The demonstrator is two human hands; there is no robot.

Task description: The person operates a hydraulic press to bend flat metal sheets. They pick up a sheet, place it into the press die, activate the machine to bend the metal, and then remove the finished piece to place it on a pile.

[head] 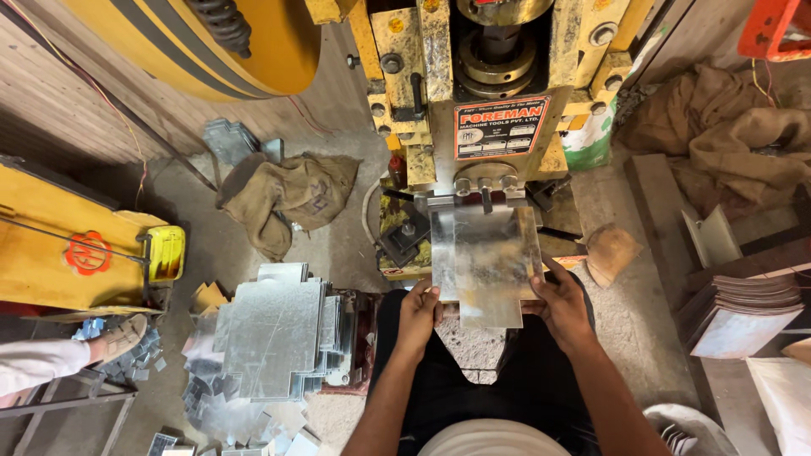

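Note:
A shiny cut metal sheet (486, 266) lies flat under the head of a yellow press machine (498, 93). My left hand (416, 317) grips the sheet's near left edge. My right hand (562, 308) grips its near right edge, fingers reaching up the side. The sheet's far edge sits beneath the press tool (484, 192).
A stack of similar cut metal sheets (274, 338) lies to my left, with small offcuts scattered around it. Burlap sacks (291, 198) lie on the floor left and right. Another pile of sheets (743, 308) is at right. Another person's shoe (122, 338) shows at far left.

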